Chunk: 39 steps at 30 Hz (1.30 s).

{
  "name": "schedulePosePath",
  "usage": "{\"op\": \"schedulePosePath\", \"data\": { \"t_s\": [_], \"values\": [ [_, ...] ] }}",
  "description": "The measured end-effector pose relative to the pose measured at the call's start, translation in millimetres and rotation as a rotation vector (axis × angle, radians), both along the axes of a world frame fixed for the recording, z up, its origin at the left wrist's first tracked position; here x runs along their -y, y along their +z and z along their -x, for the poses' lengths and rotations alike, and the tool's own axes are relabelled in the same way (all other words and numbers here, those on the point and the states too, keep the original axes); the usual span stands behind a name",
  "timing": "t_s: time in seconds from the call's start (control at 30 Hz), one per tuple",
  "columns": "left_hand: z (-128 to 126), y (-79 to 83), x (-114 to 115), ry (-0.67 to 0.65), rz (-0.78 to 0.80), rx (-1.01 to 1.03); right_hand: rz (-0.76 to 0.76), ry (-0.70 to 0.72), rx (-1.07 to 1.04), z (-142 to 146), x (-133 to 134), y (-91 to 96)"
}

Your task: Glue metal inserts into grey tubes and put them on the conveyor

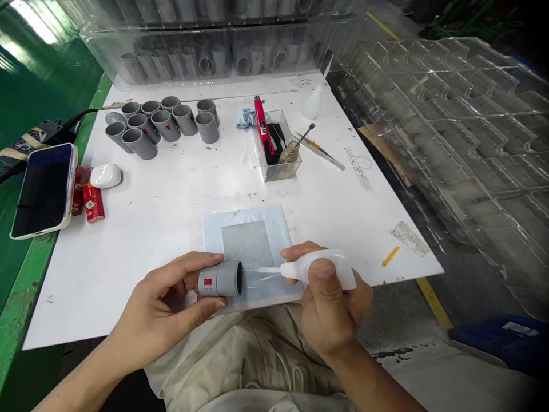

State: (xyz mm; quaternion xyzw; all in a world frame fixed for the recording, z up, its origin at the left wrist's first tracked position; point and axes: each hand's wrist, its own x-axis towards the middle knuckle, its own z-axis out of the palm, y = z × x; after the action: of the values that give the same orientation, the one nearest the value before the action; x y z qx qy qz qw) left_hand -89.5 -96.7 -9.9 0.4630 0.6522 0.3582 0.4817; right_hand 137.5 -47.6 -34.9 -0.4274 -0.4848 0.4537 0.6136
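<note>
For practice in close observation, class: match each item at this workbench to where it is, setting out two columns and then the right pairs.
Items:
1. Grey PVC coupling
2. White squeeze bottle
3. Smartphone
4. Clear plastic box

Places:
A. On the green bench
B. In the left hand
C. In the right hand
D. On the white board, beyond the pale blue mat

Pairs: 1-B, 2-C, 3-A, 4-D

View: we look out from the one camera worn on the person's head.
Facing: forward and down, across the white work table (128, 240) toward a clear plastic bin (206, 51) at its far edge.
Nearness: close; we see the left hand (163, 303) and right hand (330, 297) large in the lower frame, above the cream cloth (240, 355) over the person's lap.
</note>
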Motion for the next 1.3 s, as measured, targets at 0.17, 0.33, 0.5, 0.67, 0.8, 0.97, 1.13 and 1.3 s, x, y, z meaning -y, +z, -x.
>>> {"op": "schedulePosePath", "data": {
  "t_s": [0.17,0.33,0.5,0.67,0.8,0.97,1.13,1.3],
  "values": [
    [0,0.1,1,-0.002,-0.015,-0.016,-0.003,-0.013,0.001,0,0,-0.6],
    [4,-4.3,0,-0.040,-0.073,-0.023,0.024,0.017,-0.003,-2,2,0.4],
    [8,-8.4,-3,-0.121,-0.220,-0.049,0.047,0.039,-0.028,-4,0,4.8],
    [1,-3.3,-3,-0.045,-0.200,-0.008,0.103,0.005,-0.084,-3,-5,9.6],
    [-6,0.6,-1,0.007,-0.185,0.110,0.115,0.000,-0.054,-1,-6,11.4],
    [-6,0.2,-1,-0.005,-0.205,0.185,0.094,-0.003,-0.067,1,-6,9.0],
    [5,-6.3,-3,-0.144,-0.241,0.188,0.070,0.003,-0.082,1,-6,7.3],
    [11,-11.0,-3,-0.187,-0.248,0.078,0.102,0.022,-0.041,1,-6,7.8]
  ]
}}
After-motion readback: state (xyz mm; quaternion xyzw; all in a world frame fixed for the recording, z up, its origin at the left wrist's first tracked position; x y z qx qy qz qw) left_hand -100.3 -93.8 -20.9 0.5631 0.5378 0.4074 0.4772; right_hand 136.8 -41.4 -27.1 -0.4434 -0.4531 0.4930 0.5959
